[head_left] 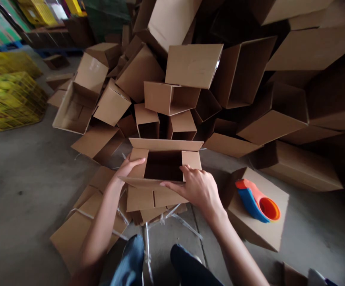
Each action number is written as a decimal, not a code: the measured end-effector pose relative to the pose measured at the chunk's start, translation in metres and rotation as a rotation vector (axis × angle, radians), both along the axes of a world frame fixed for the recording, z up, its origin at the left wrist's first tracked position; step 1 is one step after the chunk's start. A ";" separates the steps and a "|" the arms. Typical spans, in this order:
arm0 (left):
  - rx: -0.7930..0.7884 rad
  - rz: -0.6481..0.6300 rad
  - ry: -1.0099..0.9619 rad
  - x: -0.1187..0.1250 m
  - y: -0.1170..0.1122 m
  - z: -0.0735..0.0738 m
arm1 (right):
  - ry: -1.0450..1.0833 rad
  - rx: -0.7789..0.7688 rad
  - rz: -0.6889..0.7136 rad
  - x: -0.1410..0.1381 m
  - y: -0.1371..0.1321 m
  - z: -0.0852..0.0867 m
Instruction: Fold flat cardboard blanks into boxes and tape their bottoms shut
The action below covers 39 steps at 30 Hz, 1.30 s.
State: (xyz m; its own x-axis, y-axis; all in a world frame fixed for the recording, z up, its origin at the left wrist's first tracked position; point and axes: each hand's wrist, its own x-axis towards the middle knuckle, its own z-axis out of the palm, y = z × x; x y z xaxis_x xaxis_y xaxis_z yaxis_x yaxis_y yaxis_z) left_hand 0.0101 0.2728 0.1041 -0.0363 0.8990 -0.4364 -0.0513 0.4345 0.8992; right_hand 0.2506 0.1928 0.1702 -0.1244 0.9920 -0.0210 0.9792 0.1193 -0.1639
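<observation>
Rectangular brown corrugated-cardboard box with parted top flaps (148, 183) could skew or crease if the two hands pushed unevenly, since its thin walls seem to have little stiffness while the top is unsealed. The long near flap, angled outward under the right thumb, might bend along the wrong line if pressed hard. Loose, pale plastic strapping bands (148, 250) trail over the grey concrete floor (17, 171) between the blue-denim legs (132, 254), and could snag a foot. Sliding might also come from the layered, flattened brown cardboard sheets (74, 232) underneath, if the box leans on them; whether it rests there or is held just above cannot be told. It sits directly between the hands: the left hand (130, 166) grips the left side, thumb laid on the short flap there, and the right hand (200, 186) clasps the near right corner, fingers curled over the short right flap. Well to the right, a red-orange and blue plastic tool with a ringed end (252, 202) lies across another brown cardboard box (269, 234), reaching from near its far left corner toward its right edge.
</observation>
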 end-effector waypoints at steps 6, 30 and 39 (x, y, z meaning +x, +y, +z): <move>-0.008 0.011 0.018 0.001 -0.002 0.000 | 0.007 0.076 0.016 0.002 -0.002 -0.004; -0.013 0.045 -0.023 0.002 -0.001 0.000 | -0.083 -0.082 0.062 0.002 0.003 0.016; -0.079 0.146 -0.189 0.008 0.004 0.002 | -0.066 -0.102 0.111 0.005 0.016 0.021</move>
State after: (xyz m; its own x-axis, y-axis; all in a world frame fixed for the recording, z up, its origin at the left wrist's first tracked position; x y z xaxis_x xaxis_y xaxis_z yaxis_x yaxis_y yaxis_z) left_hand 0.0182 0.2765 0.1064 -0.0748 0.8529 -0.5167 -0.2828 0.4788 0.8312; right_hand 0.2558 0.2090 0.1915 -0.2278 0.9647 -0.1325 0.9701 0.2131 -0.1163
